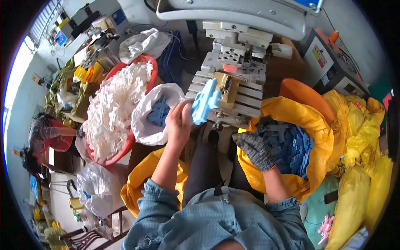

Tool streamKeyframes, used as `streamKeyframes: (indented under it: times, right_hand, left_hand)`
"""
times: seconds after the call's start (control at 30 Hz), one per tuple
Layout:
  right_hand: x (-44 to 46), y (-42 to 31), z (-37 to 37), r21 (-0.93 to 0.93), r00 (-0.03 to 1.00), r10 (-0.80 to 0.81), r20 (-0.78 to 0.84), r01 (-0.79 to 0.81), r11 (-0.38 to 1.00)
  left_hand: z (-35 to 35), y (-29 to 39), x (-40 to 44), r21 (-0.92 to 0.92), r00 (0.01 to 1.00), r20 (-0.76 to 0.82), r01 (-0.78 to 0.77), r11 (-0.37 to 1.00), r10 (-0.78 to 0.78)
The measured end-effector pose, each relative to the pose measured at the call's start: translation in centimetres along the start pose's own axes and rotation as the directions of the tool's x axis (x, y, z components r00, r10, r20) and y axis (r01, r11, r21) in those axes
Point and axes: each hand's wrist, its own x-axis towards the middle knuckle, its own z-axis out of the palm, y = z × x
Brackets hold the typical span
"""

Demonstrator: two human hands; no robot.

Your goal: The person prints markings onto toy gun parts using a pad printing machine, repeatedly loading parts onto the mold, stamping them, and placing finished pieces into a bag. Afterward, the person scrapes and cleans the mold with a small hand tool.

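Observation:
Raised in front of the machine, my bare left hand [180, 121] is closed on a light blue plastic part [204, 104], somewhat pistol-shaped and blurred. The part is just left of a brass-coloured block [228, 91] on the slotted machine table [246, 109]; whether they touch is unclear. My right hand [254, 151], in a grey knitted glove, hovers over the left rim of a yellow sack [314, 125]. Its fingers are loosely extended, with nothing visible in them. Darker blue plastic pieces [287, 146] fill the sack.
To my left stand a white bag [143, 129] with blue pieces inside and a red tub [153, 71] heaped with white plastic pieces [116, 108]. A person [54, 133] is beside the tub. Full yellow sacks [354, 196] line the right side. The machine's grey head [233, 16] overhangs the table.

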Motion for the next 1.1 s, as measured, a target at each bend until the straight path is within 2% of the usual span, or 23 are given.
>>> streamKeyframes:
  times: [0.07,0.13,0.2,0.27,0.33,0.37,0.4,0.47,0.5,0.57,0.6,0.67,0.73,0.8,0.83,0.87,0.9,0.93,0.97,1.0,1.03,1.07,1.1]
  right_hand:
    - [0.7,-0.3,-0.6,0.013,0.999,-0.032,0.022,0.032,0.999]
    - [1.0,-0.1,-1.3,-0.105,0.996,-0.095,-0.004,0.094,0.99]
    - [2.0,-0.9,-2.2,0.152,0.996,-0.039,-0.084,0.052,0.987]
    - [3.3,-0.3,-3.0,0.152,0.998,0.014,-0.062,-0.004,0.988]
    - [4.9,-0.7,-3.7,-0.242,0.97,-0.21,-0.125,0.175,0.954]
    - [5.9,-1.8,-4.2,-0.286,0.985,-0.114,-0.127,0.074,0.955]
    - [7.5,-2.3,-4.1,-0.285,0.985,-0.113,-0.128,0.072,0.956]
    - [10.6,-2.7,-3.7,-0.482,0.903,-0.377,-0.205,0.242,0.842]
    - [11.8,-2.3,-3.4,-0.478,0.904,-0.374,-0.208,0.239,0.845]
    - [13.5,-0.8,-2.3,-0.485,0.935,-0.354,-0.024,0.299,0.822]
    - [13.7,-0.1,-1.6,-0.483,0.935,-0.354,-0.024,0.299,0.823]
    - [14.3,1.2,-0.5,-0.675,0.916,-0.397,-0.055,0.259,0.691]
    - [13.8,0.1,-1.2,-0.651,0.932,-0.359,-0.042,0.247,0.718]
    - [13.4,0.2,-1.8,-0.527,0.956,-0.292,-0.029,0.234,0.817]
    - [13.2,0.8,-2.0,-0.549,0.914,-0.403,-0.051,0.311,0.775]
    - [13.5,1.4,-1.4,-0.549,0.917,-0.397,-0.041,0.311,0.776]
    - [14.3,1.8,-0.4,-0.029,0.996,-0.046,-0.079,0.044,0.999]
    - [14.7,1.9,-0.1,0.481,0.958,0.279,0.067,-0.276,0.832]
    - [14.5,1.9,-0.1,0.055,0.997,0.077,0.016,-0.078,0.995]
    - [14.6,1.5,-0.5,0.057,0.997,0.082,0.01,-0.082,0.995]
    - [15.0,0.9,-1.1,-0.253,0.988,-0.152,-0.028,0.14,0.957]
    - [15.5,0.5,-1.4,-0.541,0.923,-0.383,0.009,0.327,0.775]
    - [15.3,0.4,-1.4,-0.466,0.95,-0.312,0.001,0.277,0.84]
  left_hand:
    - [1.7,-0.3,2.5,0.108,0.985,0.036,-0.173,0.979,0.17]
    - [3.3,-0.6,4.4,0.214,0.965,0.085,-0.259,0.942,0.247]
    - [4.7,-1.5,5.8,0.206,0.952,0.075,-0.307,0.929,0.298]
    - [5.5,-2.3,6.9,0.225,0.929,0.151,-0.364,0.904,0.337]
    - [6.1,-2.9,7.6,0.22,0.923,0.151,-0.381,0.898,0.354]
    - [6.2,-3.0,7.8,0.213,0.919,0.154,-0.39,0.896,0.363]
    - [6.3,-3.1,8.0,0.207,0.915,0.158,-0.398,0.894,0.371]
    - [5.9,-2.9,8.3,0.191,0.913,0.182,-0.398,0.897,0.366]
    - [5.7,-3.0,8.4,0.19,0.91,0.204,-0.398,0.897,0.36]
    - [5.5,-3.2,8.5,0.191,0.907,0.227,-0.399,0.897,0.355]
    - [5.5,-3.2,8.5,0.186,0.905,0.22,-0.406,0.895,0.364]
    - [5.4,-3.2,8.5,0.182,0.905,0.211,-0.409,0.894,0.37]
    - [5.6,-2.7,8.0,0.165,0.92,0.202,-0.371,0.914,0.336]
    - [5.7,-2.0,7.9,0.182,0.906,0.211,-0.406,0.895,0.368]
    - [5.7,-1.7,7.8,0.191,0.903,0.217,-0.411,0.891,0.37]
    - [5.8,-1.6,7.5,0.201,0.904,0.221,-0.41,0.89,0.366]
    - [5.9,-2.4,7.5,0.203,0.914,0.191,-0.394,0.896,0.359]
    - [5.7,-3.3,7.8,0.211,0.931,0.176,-0.352,0.912,0.319]
    - [5.7,-3.9,7.9,0.189,0.952,0.179,-0.279,0.941,0.246]
    - [5.8,-4.1,7.8,0.17,0.968,0.185,-0.201,0.965,0.169]
    - [6.1,-4.2,7.8,0.175,0.968,0.122,-0.238,0.955,0.219]
    - [6.2,-4.2,7.6,0.177,0.967,0.12,-0.243,0.954,0.224]
    - [6.1,-3.6,7.3,0.242,0.952,0.099,-0.307,0.921,0.291]
